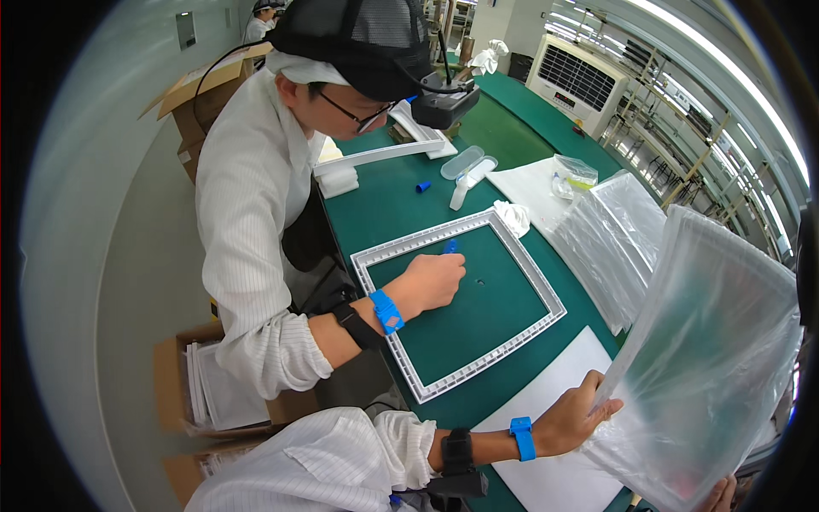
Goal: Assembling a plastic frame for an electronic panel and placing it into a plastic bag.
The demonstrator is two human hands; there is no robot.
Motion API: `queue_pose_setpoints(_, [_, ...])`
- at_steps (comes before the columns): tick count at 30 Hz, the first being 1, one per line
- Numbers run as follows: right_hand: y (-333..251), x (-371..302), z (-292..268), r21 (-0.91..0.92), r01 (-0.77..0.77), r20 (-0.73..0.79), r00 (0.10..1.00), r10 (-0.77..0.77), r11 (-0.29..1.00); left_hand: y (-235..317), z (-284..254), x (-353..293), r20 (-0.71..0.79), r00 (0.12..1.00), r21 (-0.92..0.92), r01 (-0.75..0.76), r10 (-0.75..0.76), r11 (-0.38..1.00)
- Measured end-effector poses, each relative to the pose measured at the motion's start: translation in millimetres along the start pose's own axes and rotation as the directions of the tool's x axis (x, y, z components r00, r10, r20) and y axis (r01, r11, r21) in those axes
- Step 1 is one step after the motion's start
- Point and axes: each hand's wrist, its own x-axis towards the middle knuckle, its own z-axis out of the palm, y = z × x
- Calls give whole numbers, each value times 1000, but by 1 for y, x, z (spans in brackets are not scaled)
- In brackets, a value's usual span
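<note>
Your left hand [573,418] pinches the near edge of a clear plastic bag [704,358] raised over the white sheet [546,410]; your right hand [723,495] barely shows, its grip unreadable. Light, limp and slippery by my judgement, so hold both edges. Beside you, a co-worker's hand [433,280] rests closed inside the white frame [461,307].

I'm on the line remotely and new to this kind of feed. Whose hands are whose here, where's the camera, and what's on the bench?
There is no machine: a person works with bare hands. The one picture comes from a wide fisheye camera worn on that person's head, so edges curve.

The wearer's left hand, with a blue wristband, has a grip on a clear plastic bag that holds a flat panel. Only the fingertips of the right hand show at the bag's lower edge.

The other hand, resting inside the white rectangular frame, belongs to a co-worker leaning over the green table.

Also on the table: a white sheet, more bagged panels, a white cloth and a small blue cap.
</note>
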Motion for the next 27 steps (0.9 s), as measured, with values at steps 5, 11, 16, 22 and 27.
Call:
queue_pose_setpoints(5, [-2, 1, 15, -246, 20, 141, 990, 15, 969, -5, -3, 2, 2, 1000, 30, 17, -18, 999])
queue_pose_setpoints(11, [20, -14, 51, -294, -76, 155, 980, 126, 953, -23, -6, 3, -8, 1000, 82, 9, -8, 997])
queue_pose_setpoints(16, [59, -51, 96, -183, -87, 133, 985, 112, 979, -46, -8, 1, -7, 998, 168, -55, 57, 984])
queue_pose_setpoints(22, [102, -91, 145, -255, -344, 128, 914, 384, 904, -56, -13, -4, 38, 999, 288, -7, -4, 958])
queue_pose_setpoints(27, [93, -89, 178, -94, 163, -127, 976, -174, 982, -62, -15, -2, 26, 999, 351, -33, 26, 936])
